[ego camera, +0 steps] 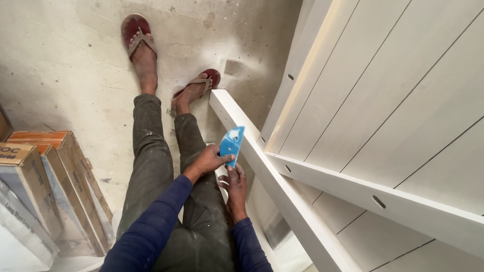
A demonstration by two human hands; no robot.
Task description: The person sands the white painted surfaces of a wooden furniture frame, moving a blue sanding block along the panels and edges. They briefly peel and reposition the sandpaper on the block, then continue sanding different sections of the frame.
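- A blue plastic scraper (pixel 232 145) is pinched between thumb and fingers of the left hand (pixel 207 162), just beside the edge of a white-painted wooden frame (pixel 282 194)
- The right hand (pixel 236 186) is curled below the scraper, its fingertips touching the lower edge
- Dusty trousers and red sandals (pixel 137 31) are seen on the concrete floor (pixel 60 65)
- Cardboard boxes (pixel 45 186) are stacked at left

I see my legs (pixel 166 166) stretched out along the floor (pixel 65 65), feet (pixel 146 55) farthest from me. Stacked boxes (pixel 50 186) lie to their left — the panelled frame (pixel 383 116) stands to their right, its rail (pixel 272 176) just beside my hands (pixel 222 171), which hold a scraper (pixel 232 145) against it.
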